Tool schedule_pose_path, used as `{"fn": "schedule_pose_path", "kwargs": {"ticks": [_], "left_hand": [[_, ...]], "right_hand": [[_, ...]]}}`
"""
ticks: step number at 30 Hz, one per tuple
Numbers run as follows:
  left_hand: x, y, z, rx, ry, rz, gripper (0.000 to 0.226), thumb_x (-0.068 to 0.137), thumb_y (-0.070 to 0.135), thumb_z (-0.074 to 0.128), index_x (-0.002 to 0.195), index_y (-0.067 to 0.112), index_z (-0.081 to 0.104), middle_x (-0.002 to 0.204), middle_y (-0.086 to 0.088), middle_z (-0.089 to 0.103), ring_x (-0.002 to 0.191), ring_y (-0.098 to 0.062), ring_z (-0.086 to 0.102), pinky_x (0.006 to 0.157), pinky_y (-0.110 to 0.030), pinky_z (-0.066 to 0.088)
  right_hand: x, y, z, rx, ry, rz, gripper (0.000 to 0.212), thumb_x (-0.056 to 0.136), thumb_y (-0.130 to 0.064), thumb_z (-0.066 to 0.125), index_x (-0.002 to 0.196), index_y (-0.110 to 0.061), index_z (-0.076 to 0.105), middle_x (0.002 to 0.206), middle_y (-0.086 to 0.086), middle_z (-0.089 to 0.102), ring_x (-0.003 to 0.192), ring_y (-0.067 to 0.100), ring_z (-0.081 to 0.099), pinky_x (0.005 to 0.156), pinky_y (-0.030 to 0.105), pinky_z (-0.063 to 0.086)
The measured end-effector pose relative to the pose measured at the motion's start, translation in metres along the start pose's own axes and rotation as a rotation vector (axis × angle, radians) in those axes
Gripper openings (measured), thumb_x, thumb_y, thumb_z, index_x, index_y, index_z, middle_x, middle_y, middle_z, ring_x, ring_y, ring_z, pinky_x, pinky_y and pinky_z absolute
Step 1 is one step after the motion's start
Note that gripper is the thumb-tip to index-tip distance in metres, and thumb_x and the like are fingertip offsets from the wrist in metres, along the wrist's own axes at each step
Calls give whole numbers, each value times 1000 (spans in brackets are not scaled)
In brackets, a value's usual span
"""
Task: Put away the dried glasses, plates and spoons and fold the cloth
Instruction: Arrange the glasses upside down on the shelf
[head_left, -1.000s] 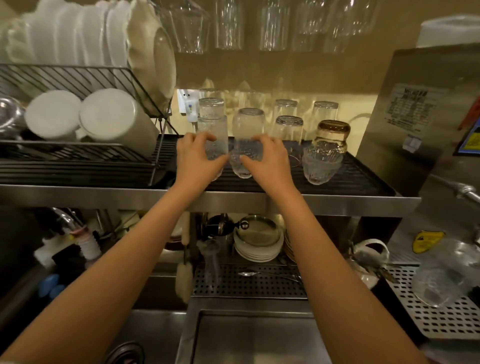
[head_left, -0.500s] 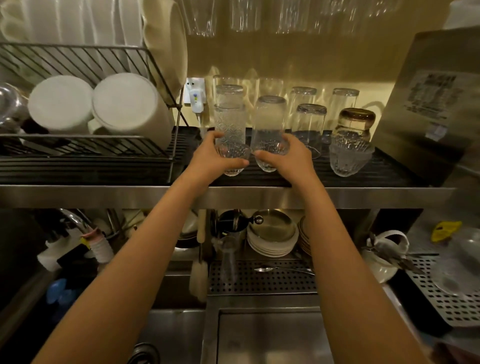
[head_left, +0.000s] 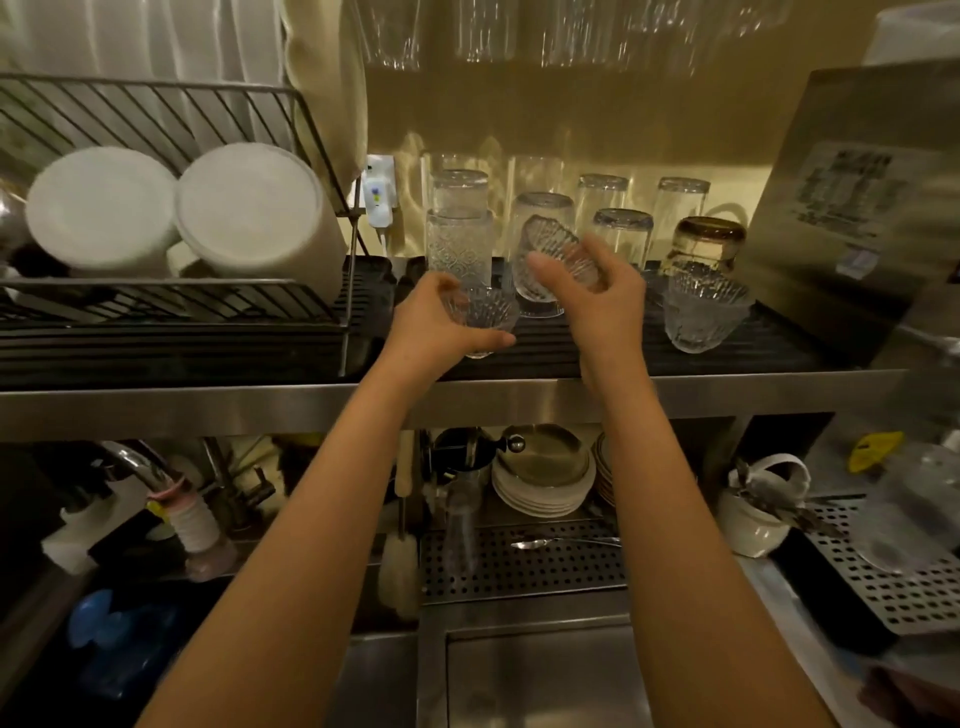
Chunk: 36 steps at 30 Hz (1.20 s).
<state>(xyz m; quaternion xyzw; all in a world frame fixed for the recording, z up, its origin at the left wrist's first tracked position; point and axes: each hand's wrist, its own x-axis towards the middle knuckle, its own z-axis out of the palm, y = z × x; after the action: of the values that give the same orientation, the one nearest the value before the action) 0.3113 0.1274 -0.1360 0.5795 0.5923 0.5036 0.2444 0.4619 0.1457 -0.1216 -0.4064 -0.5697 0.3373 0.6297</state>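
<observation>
My left hand (head_left: 436, 327) grips a small ribbed glass bowl (head_left: 488, 317) just above the dark ridged mat of the steel shelf (head_left: 467, 402). My right hand (head_left: 597, 306) holds a second ribbed glass bowl (head_left: 558, 254), lifted and tilted in front of the upturned glasses. Several tall glasses (head_left: 460, 234) stand upside down at the back of the shelf. A third ribbed bowl (head_left: 701, 312) sits upside down at the right under an amber-based glass (head_left: 709, 241). Stacked plates (head_left: 543, 478) and a spoon (head_left: 566, 543) lie below the shelf.
A wire dish rack (head_left: 171, 291) with white bowls and plates fills the shelf's left. More glasses hang overhead. A steel machine (head_left: 852, 208) stands at the right. Below are the sink (head_left: 545, 675), a faucet (head_left: 140, 465), a brush and a perforated tray (head_left: 893, 571).
Both hands have lifted their small ribbed bowls off the shelf mat. The right hand has raised and tilted its bowl; the left holds its bowl low near the shelf edge.
</observation>
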Motion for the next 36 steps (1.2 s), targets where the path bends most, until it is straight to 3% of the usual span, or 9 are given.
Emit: {"fn": "schedule_pose_path", "kwargs": {"ticks": [3,6,8,16,22,25,28,32,36], "left_hand": [[-2,0,-1,-3,-13,19,82,58,30,86,127,18,43,125,1,53,112,-16,51,90,-29,44],[-3,2,-3,-43,-37,16,77,59,29,86,123,19,45,113,9,51,105,-12,51,82,-25,45],[-4,2,-4,-74,-46,11,74,59,28,86,121,17,46,111,9,53,102,-12,53,81,-26,47],[4,-2,-3,-192,-65,-81,82,67,14,79,136,10,35,130,-9,51,115,-24,53,96,-40,48],[2,-1,-5,-258,-95,-68,60,67,6,78,116,16,45,99,4,56,94,-13,57,79,-25,51],[3,-1,-5,-253,-120,-98,65,61,2,82,112,17,46,103,2,57,103,-20,57,87,-34,51],[3,-1,-6,-253,-147,-120,56,59,0,82,102,17,51,108,-3,61,105,-23,58,90,-38,50],[1,1,-6,-305,-206,-117,58,64,-4,78,116,6,52,107,-5,63,100,-18,60,74,-22,52],[-1,3,-7,-346,-220,-99,43,69,-13,70,92,20,53,87,8,61,77,-2,58,52,-7,48]], "right_hand": [[0,-7,13,-63,-80,-41,86,67,-36,80,137,-7,41,135,6,52,120,11,51,101,28,44],[1,-8,24,-137,-153,-68,81,65,-33,82,132,-4,47,109,-8,62,97,-5,57,82,12,48],[0,-5,29,-160,-189,-42,81,65,-31,82,132,-4,47,102,-10,60,92,-1,58,77,11,48],[-4,0,34,-315,-300,-23,86,65,-38,80,136,-6,42,138,8,49,125,20,47,98,27,42],[3,-12,32,-504,-463,-60,76,73,-41,73,136,-10,43,137,9,48,126,23,46,99,29,40],[12,-25,36,-703,-540,-139,77,75,-40,72,136,-5,40,138,12,46,125,25,45,92,28,38],[18,-37,43,-885,-606,-189,82,75,-43,70,141,-9,34,143,9,42,132,25,39,104,37,36],[22,-44,44,-905,-639,-196,75,78,-44,67,140,-15,37,142,5,43,130,23,40,103,37,38],[24,-42,40,-852,-725,-119,73,79,-45,66,139,-14,39,141,6,44,128,22,43,99,33,38]]}}
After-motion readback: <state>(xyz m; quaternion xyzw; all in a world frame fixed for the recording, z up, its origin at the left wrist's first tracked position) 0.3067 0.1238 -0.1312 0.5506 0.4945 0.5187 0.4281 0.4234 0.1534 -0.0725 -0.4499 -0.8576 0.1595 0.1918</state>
